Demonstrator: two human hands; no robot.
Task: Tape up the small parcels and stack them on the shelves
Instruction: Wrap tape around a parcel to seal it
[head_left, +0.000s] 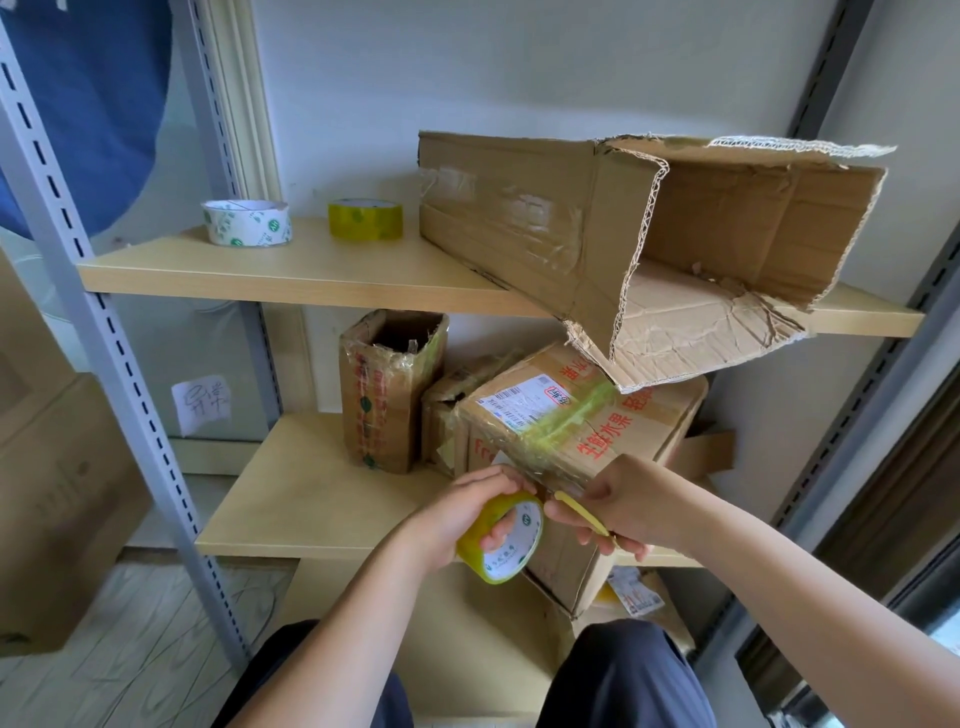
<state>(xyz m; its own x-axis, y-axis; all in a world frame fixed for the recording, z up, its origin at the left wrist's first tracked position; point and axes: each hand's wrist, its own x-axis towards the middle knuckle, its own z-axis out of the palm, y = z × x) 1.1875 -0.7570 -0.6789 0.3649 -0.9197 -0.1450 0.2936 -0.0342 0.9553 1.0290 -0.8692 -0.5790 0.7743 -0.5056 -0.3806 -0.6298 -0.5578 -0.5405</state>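
Note:
A brown parcel (587, 431) with red print and a white label sits tilted at the front of the lower shelf (291, 499), with a yellowish tape strip across its top. My left hand (467, 506) grips a yellow tape roll (506, 540), fingers through its core, right at the parcel's near corner. My right hand (618, 506) holds a thin yellow cutter (582, 512) against the tape between roll and parcel.
A small upright open box (387, 389) and a crumpled box (449, 410) stand behind the parcel. On the upper shelf (291, 270) lie a white tape roll (247, 222), a yellow tape roll (365, 219) and a large torn open carton (649, 244) that overhangs the parcel. Grey shelf posts (88, 291) stand at both sides.

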